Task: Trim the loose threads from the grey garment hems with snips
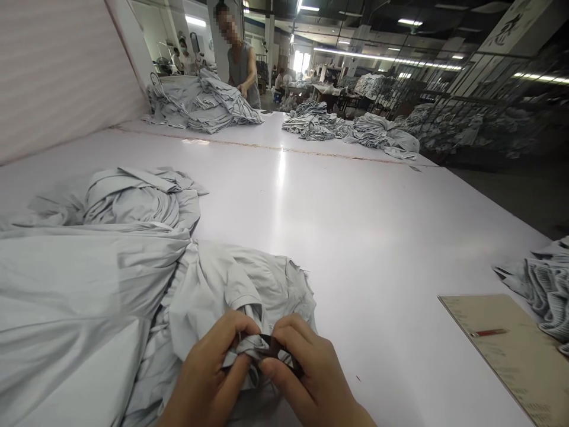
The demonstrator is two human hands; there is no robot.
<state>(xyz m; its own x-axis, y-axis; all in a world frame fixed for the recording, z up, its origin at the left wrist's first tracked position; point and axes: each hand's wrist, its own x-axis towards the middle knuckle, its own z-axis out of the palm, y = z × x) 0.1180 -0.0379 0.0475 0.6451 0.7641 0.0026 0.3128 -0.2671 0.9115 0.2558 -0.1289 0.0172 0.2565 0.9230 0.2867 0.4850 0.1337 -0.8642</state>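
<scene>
Light grey fabric is gathered in my left hand (213, 367), its thumb and fingers pinching a bunched edge. My right hand (306, 370) is closed around a small dark tool (274, 347) that looks like thread snips, mostly covered by the fingers. Its tip meets the pinched cloth. The held part belongs to a crumpled light grey garment (262, 273) with a banded opening, lying on the white table (377, 255) just beyond my hands. To the left, more smooth grey garments (75, 279) are spread out.
Behind them sits a folded grey heap (137, 198). On the right lie a tan board (493, 350), a red pen-like item (489, 333) and striped ribbed cloth (551, 284). Garment piles (204, 101) line the far edge, where a person (242, 65) stands. A pale sheet (62, 71) rises at left.
</scene>
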